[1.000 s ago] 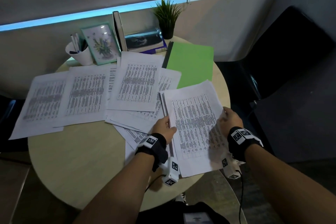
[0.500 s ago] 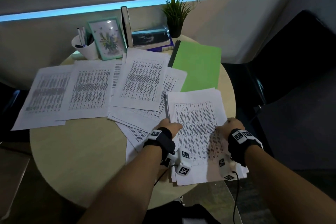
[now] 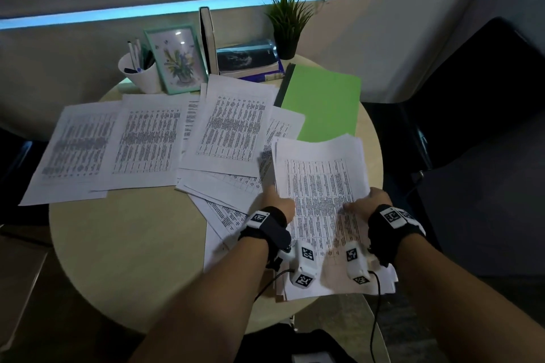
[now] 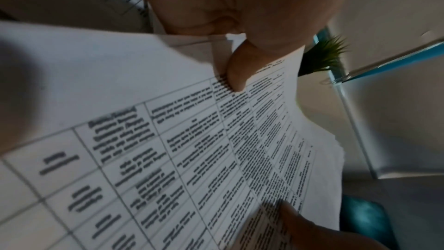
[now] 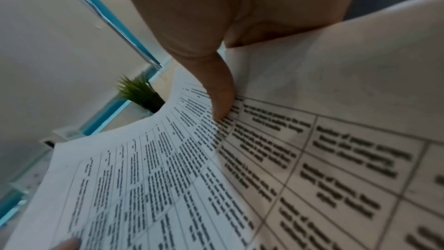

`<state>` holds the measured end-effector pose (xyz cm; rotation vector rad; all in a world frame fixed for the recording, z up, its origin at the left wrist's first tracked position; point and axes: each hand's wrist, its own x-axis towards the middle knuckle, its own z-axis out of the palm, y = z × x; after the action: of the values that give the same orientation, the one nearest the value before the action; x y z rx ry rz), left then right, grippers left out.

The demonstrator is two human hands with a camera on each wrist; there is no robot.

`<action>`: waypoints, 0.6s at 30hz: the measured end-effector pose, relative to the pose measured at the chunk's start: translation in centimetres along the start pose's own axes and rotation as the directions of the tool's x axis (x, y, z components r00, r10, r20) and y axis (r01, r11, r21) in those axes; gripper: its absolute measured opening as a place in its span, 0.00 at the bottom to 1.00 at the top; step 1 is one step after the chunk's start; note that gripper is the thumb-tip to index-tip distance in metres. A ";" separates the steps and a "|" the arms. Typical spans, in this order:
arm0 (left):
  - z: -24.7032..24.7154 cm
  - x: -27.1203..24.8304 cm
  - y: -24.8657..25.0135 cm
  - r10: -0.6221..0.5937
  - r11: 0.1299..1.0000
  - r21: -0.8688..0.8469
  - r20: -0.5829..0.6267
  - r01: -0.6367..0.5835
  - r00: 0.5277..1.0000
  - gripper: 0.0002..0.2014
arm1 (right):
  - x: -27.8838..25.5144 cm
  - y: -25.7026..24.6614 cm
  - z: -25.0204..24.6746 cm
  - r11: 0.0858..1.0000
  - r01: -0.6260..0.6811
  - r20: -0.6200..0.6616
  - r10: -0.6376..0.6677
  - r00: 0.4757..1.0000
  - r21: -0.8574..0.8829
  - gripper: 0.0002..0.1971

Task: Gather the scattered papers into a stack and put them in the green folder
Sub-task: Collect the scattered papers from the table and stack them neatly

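Observation:
I hold a stack of printed papers (image 3: 320, 183) lifted off the round table's near right side. My left hand (image 3: 280, 203) pinches the stack's left edge, thumb on top (image 4: 236, 75). My right hand (image 3: 368, 200) pinches its right edge, thumb on the print (image 5: 221, 100). The stack's far end curls upward. Several more printed sheets (image 3: 147, 138) lie spread over the table's left and middle, with some overlapping near my left hand (image 3: 224, 188). The green folder (image 3: 324, 100) lies shut at the far right of the table, just beyond the stack.
At the table's back stand a white pen cup (image 3: 140, 71), a framed flower picture (image 3: 177, 59), an upright book (image 3: 208, 38), flat books (image 3: 247, 60) and a small potted plant (image 3: 287, 23). A dark chair (image 3: 472, 97) is on the right. Bare tabletop (image 3: 126, 244) shows at near left.
Both hands squared the right-hand sheets into one stack and raised it off the table. The hands slid closer to the stack's middle. The other sheets have not moved.

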<state>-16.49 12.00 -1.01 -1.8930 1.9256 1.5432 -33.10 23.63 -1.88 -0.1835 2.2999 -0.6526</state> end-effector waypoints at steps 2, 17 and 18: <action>-0.9 -0.3 0.5 0.029 0.998 -0.060 -0.018 -0.030 0.999 0.19 | -0.6 -1.4 -0.4 0.996 0.074 -0.011 -0.074 0.997 0.039 0.20; -22.8 -1.9 -1.8 0.208 0.791 -0.379 -0.571 -0.480 0.794 0.20 | -12.6 -19.6 9.4 0.647 0.606 -0.046 -0.665 0.745 0.462 0.21; -24.1 -1.9 -2.8 0.200 0.785 -0.385 -0.584 -0.486 0.787 0.19 | -13.5 -20.3 10.5 0.632 0.619 -0.035 -0.686 0.727 0.466 0.21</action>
<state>0.29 -1.24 10.70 -2.4878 2.3865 1.9906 -17.24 6.14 10.26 -0.8506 1.8273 -1.4740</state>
